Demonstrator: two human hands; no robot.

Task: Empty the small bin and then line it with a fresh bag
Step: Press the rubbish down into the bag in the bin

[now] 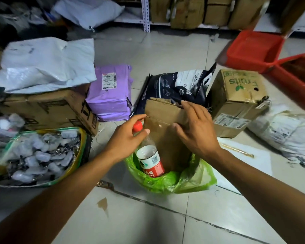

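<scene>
A small bin lined with a green plastic bag (pixel 188 180) stands on the tiled floor in the middle of the view. A clear plastic bottle (pixel 149 156) with a red cap and red-and-white label sticks out of it, leaning left. A folded piece of brown cardboard (pixel 163 120) stands upright in the bin behind the bottle. My left hand (pixel 128 140) curls around the bottle's neck just below the cap. My right hand (pixel 195 129) lies on the cardboard, fingers over its top right edge and thumb against its face.
A green-rimmed bag of small wrapped items (pixel 39 155) sits left of the bin. Behind it are a cardboard box (pixel 48 110), a purple parcel (pixel 109 95), a dark pet-food bag (pixel 180 85) and a "Fruits" box (pixel 236 101). Red crates (pixel 253 50) stand at the back right.
</scene>
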